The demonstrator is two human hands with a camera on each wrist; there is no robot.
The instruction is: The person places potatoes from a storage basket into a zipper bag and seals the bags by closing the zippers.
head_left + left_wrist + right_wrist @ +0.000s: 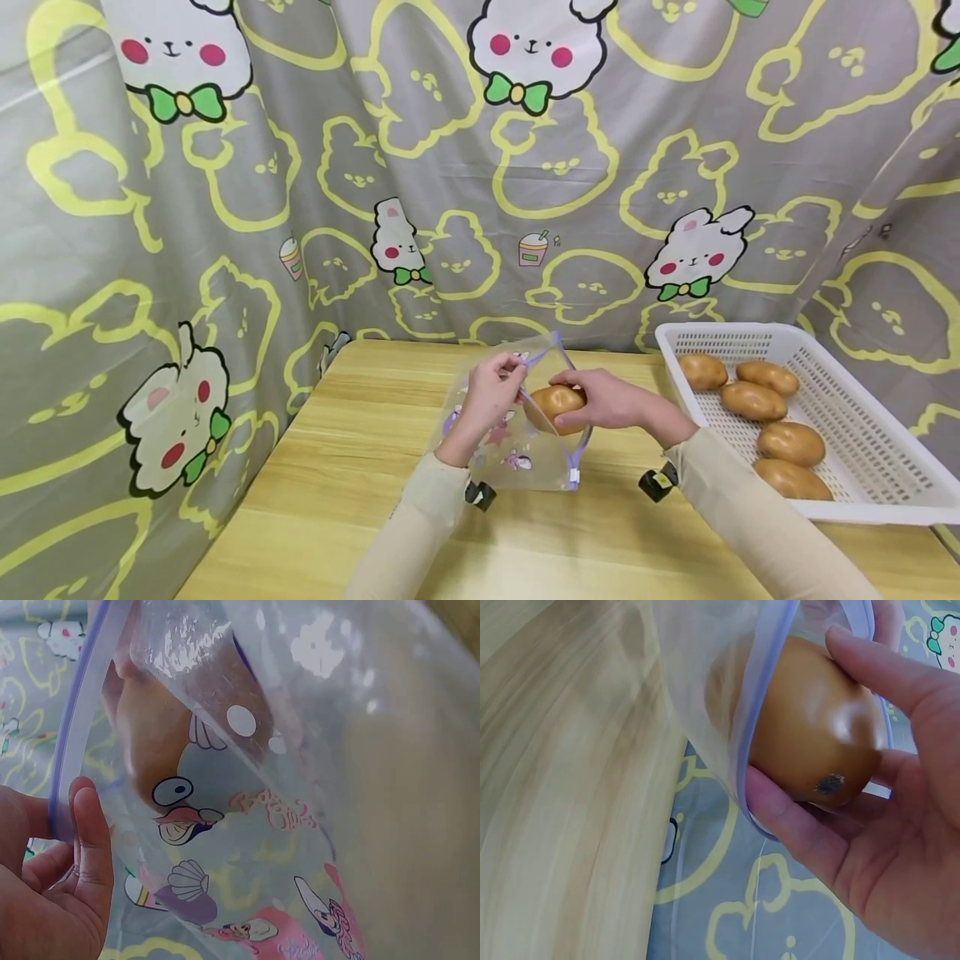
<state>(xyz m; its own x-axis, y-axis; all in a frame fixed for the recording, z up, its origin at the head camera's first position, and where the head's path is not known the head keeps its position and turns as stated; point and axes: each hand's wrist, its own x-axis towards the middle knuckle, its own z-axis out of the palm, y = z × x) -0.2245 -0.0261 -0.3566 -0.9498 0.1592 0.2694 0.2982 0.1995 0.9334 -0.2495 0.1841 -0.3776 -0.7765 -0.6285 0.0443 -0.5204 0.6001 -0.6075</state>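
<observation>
At the mouth of the zip bag [517,433], mid-counter, my right hand [611,400] has its fingers wrapped round a potato [555,404], long axis pointing left into the opening. My left hand [491,392] pinches the bag's rim, holding it open.

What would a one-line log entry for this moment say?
left hand: pinches bag rim | right hand: holds potato at mouth of clear bag | basket: five potatoes | surface: wooden table
</observation>
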